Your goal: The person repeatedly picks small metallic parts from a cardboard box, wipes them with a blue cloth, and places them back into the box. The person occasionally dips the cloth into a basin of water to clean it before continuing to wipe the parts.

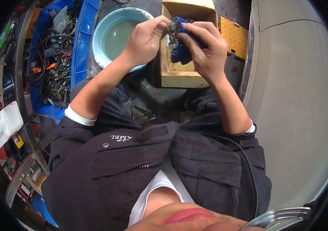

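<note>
My left hand is closed, its thumb and forefinger pinching the edge of a small greyish metal part. What kind of part it is I cannot make out. On its other side my right hand grips a crumpled dark blue cloth, pressed up against the part with thumb and fingers. A loose end of the cloth hangs below the fingers. Both hands are held above an open cardboard box, and they hide much of its inside.
Left of the box stands a light blue basin of cloudy liquid. A blue crate full of cables and metal parts lies farther left, beside a cluttered shelf. A yellow textured plate and a large grey panel are to the right.
</note>
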The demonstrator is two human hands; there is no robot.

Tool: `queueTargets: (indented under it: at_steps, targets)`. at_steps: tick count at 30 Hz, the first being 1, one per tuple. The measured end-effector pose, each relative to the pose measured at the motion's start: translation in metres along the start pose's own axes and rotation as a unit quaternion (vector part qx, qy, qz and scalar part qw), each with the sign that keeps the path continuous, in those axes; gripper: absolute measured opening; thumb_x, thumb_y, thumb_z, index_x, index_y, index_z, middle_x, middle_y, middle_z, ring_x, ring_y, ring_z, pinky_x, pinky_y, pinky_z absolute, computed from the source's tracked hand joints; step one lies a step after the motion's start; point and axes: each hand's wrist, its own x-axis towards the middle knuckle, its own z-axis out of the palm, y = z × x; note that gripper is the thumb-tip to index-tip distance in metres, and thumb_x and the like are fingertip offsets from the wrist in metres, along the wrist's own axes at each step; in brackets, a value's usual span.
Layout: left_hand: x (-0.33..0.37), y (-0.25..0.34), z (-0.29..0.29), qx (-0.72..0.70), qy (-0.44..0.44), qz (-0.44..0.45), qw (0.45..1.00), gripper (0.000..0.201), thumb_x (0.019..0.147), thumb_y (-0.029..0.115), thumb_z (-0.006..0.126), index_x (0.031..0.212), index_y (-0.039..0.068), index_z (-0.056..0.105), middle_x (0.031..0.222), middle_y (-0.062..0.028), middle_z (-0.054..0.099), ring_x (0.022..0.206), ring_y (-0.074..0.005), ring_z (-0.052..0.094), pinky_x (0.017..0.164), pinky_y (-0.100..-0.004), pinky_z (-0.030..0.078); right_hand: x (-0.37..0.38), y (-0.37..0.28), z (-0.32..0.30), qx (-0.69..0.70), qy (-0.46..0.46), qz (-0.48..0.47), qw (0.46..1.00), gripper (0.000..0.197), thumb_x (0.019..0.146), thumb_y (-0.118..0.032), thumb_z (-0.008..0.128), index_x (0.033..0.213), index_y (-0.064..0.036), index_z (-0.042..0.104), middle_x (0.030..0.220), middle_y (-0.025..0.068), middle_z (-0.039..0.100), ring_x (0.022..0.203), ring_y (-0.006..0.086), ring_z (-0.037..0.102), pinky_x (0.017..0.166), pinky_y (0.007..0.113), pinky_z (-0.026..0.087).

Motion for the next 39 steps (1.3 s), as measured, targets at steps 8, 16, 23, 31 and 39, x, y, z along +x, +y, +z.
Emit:
queueTargets:
  at_steps: [8,16,23,31,39]
  targets:
    - [-0.002,0.003,0.011,0.064,0.043,0.037,0.996,0.013,0.1,0.01,0.053,0.103,0.0,0.06,0.084,-0.0197,0.064,0.079,-0.0353,0.066,0.071,-0.0356,0.052,-0.007,-0.008,0.006,-0.048,0.025,-0.031,0.998,0.025,0.078,-0.007,0.081,0.102,-0.01,0.077,0.087,0.0076,0.067,0.073,0.0194,0.067,0.064,0.03,0.054]
    - [-0.008,0.008,0.011,-0.089,0.006,-0.007,0.996,0.017,0.103,0.013,0.05,0.101,0.0,0.061,0.083,-0.0143,0.066,0.076,-0.0222,0.066,0.07,-0.0329,0.052,0.002,-0.006,-0.002,0.001,-0.006,-0.035,0.999,0.021,0.077,-0.003,0.079,0.097,-0.0084,0.076,0.089,0.0098,0.069,0.078,0.0228,0.07,0.067,0.031,0.055]
    - [-0.002,0.003,0.011,0.089,0.08,0.112,0.987,0.011,0.099,0.007,0.053,0.1,-0.001,0.061,0.081,-0.0169,0.063,0.073,-0.027,0.063,0.068,-0.0321,0.051,-0.008,-0.019,0.008,-0.016,0.045,0.001,0.999,0.025,0.077,0.0,0.077,0.1,-0.0094,0.076,0.089,0.0086,0.069,0.076,0.0232,0.069,0.068,0.031,0.055]
    - [-0.01,0.007,0.0,-0.13,-0.068,-0.029,0.989,0.019,0.103,0.008,0.044,0.099,0.0,0.061,0.075,-0.0023,0.058,0.074,-0.0084,0.053,0.069,-0.0251,0.046,0.005,-0.004,-0.012,0.081,-0.076,-0.03,0.993,0.026,0.075,0.001,0.077,0.098,-0.01,0.076,0.09,0.0073,0.069,0.078,0.0192,0.07,0.067,0.029,0.055]
    - [-0.005,0.0,-0.002,-0.185,-0.039,-0.001,0.982,0.039,0.109,0.033,0.037,0.1,0.002,0.059,0.084,0.0034,0.053,0.072,-0.0031,0.042,0.065,-0.0197,0.037,0.0,0.018,-0.017,0.063,-0.016,0.094,0.993,0.015,0.091,-0.011,0.069,0.103,-0.0023,0.073,0.096,0.0099,0.07,0.086,0.019,0.068,0.075,0.028,0.053]
